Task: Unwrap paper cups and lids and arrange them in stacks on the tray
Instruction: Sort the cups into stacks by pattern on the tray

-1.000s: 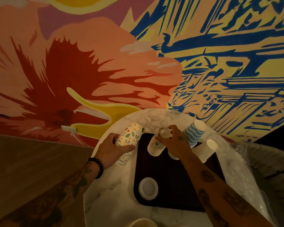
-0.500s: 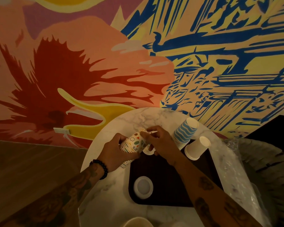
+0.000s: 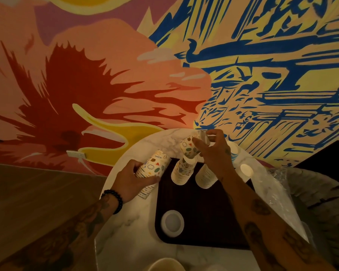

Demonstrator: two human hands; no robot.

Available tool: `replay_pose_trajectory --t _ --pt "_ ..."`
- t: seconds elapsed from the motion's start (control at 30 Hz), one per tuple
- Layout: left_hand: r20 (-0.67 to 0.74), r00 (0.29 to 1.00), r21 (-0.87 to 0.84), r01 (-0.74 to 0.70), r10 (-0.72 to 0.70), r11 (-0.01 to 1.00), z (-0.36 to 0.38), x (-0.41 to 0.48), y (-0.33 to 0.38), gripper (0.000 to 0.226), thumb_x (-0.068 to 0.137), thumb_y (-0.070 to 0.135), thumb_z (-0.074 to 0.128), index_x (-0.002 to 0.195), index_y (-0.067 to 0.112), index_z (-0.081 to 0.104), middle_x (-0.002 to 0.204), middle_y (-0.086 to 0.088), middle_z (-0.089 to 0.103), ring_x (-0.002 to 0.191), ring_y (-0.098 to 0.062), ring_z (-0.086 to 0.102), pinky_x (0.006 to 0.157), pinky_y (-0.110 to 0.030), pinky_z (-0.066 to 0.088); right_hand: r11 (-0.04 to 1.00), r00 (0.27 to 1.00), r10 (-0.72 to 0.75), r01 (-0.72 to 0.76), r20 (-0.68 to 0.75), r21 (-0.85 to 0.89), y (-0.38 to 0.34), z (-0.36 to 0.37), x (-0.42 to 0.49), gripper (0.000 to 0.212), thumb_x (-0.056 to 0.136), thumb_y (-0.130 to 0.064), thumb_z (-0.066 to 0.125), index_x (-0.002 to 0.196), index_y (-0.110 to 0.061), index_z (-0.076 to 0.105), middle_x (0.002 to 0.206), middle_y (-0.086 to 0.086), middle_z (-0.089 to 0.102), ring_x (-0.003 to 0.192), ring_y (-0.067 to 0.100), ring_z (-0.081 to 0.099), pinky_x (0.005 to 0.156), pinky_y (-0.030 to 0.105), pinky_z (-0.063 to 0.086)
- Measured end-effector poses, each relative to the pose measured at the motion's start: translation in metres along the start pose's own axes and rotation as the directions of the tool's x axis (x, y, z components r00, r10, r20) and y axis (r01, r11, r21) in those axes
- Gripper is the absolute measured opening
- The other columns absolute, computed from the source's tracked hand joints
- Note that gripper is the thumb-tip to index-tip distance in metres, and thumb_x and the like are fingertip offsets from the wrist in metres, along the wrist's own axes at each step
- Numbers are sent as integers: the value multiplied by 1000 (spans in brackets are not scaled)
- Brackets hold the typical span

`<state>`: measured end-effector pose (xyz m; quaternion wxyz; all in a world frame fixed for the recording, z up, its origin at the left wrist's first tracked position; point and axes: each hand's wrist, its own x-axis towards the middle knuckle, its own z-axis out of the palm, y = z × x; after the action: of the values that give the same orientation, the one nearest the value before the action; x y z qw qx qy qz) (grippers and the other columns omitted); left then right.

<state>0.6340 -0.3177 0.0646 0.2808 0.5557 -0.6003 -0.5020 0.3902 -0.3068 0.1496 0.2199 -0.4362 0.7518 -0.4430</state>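
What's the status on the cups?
Left hand grips sideways cup stack. Right hand holds patterned cup over tray stack. Lid on tray, not in the way.

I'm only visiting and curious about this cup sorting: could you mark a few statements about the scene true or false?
1. The left hand grips a sideways stack of patterned cups. True.
2. The right hand is empty. False: it holds a patterned cup.
3. A white lid lies on the dark tray. True.
4. The beaded bracelet is on the right wrist. False: it is on the left wrist.
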Motion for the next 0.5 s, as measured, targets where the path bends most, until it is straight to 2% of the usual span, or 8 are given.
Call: replay_pose_trajectory --t 0.1,0.17,0.27,0.33,0.43,0.5 --pt "-10 1000 -35 24 -25 999 -2 2 -3 56 66 38 91 106 19 56 105 4 66 93 -12 65 75 -27 51 994 999 -41 42 18 -97 3 2 1 48 85 -34 77 120 -21 48 107 -3 59 95 16 60 73 29 53" --pt "-11 1000 -39 29 -30 999 -3 3 -3 57 65 38 91 105 20 56 105 4 66 93 -11 64 77 -29 52 987 998 -39 47 49 -157 11 7 -1 48 85 -32 77 120 -19 46 107 -2 55 96 18 57 72 29 51" --pt "-8 1000 -37 30 -30 999 -4 3 0 58 65 39 91 106 20 55 105 5 65 93 -10 64 78 -29 53 971 995 3 21 100 -240 28 17 -3 45 85 -35 76 113 -23 43 106 -2 54 98 23 58 80 43 57" --pt "-6 1000 -34 27 -27 999 -4 3 3 59 65 40 90 108 20 55 106 5 65 94 -10 64 79 -30 54 951 990 24 22 142 -310 38 21 -3 44 85 -38 76 111 -22 45 106 0 54 99 25 58 85 47 55" --pt "-2 1000 -25 25 -25 999 -5 3 4 61 65 41 90 110 21 55 107 6 65 95 -11 64 84 -36 56 915 974 62 32 218 -401 45 22 -4 41 86 -43 75 110 -20 51 113 2 53 105 24 55 88 42 51" --pt "2 1000 -23 20 -20 1000 -5 2 6 62 65 41 90 111 20 55 108 5 65 95 -10 64 81 -33 56 928 978 71 7 194 -373 42 19 -5 37 88 -42 72 112 -20 54 116 1 51 103 20 52 80 34 49"
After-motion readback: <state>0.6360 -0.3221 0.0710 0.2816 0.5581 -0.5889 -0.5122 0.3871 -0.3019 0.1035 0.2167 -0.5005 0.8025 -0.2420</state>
